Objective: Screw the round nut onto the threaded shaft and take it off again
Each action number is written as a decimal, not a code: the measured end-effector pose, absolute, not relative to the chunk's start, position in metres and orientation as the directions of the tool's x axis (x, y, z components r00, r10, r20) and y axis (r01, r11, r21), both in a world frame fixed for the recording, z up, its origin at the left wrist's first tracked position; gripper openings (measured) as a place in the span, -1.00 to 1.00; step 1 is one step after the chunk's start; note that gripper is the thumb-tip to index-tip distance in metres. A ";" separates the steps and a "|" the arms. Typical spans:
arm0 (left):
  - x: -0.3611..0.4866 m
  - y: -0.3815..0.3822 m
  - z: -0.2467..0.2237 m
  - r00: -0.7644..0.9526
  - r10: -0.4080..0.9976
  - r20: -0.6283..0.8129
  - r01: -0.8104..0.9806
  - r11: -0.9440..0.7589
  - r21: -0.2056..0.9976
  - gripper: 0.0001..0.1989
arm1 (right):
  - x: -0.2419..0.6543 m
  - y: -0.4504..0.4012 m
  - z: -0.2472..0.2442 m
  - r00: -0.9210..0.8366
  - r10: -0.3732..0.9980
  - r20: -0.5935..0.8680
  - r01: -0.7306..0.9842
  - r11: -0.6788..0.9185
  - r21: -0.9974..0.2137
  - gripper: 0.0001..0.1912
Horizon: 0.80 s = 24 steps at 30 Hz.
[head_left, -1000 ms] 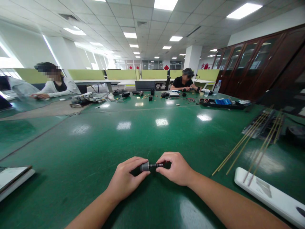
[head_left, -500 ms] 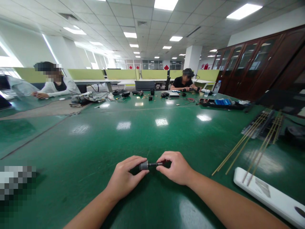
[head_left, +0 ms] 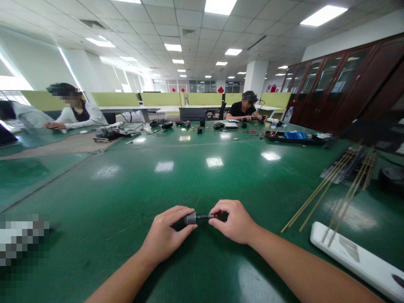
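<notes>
Just above the green table [head_left: 186,181], a dark grey screwdriver [head_left: 190,218] with a thick round handle lies level between my two hands. My left hand [head_left: 168,229] is closed around the handle, thumb below and fingers above. From its front end a thin black shaft [head_left: 202,217] points right. My right hand [head_left: 235,221] pinches a small metal bit [head_left: 212,216] at the shaft's end between thumb and forefinger. A dark reddish spot shows inside that pinch; what it is I cannot make out.
Thin wooden sticks [head_left: 322,189] reach over a white flat device [head_left: 350,252] on the right. A blurred box [head_left: 22,240] sits at left. Cables, tools and a black tray [head_left: 296,139] lie along the far side, where other people [head_left: 246,107] sit.
My right hand has shifted very slightly to the right, and the bit in its fingertips looks a little different, with a reddish tint. My left hand has stayed in place on the handle.
</notes>
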State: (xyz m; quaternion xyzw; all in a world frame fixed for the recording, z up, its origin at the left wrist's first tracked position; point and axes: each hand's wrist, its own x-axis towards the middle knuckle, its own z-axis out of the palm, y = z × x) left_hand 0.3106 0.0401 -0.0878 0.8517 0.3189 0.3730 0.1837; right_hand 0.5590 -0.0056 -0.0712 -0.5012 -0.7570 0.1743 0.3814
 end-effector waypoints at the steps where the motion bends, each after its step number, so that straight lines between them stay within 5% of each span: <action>1: 0.310 0.040 -0.087 0.518 0.681 0.518 0.406 -0.728 0.552 -0.68 | 0.559 -0.005 -0.072 -0.205 0.892 0.403 0.627 0.436 -0.646 -0.93; 24: 0.308 0.042 -0.087 0.514 0.680 0.523 0.420 -0.731 0.538 -0.67 | 0.561 -0.004 -0.071 -0.187 0.897 0.401 0.629 0.423 -0.652 -0.93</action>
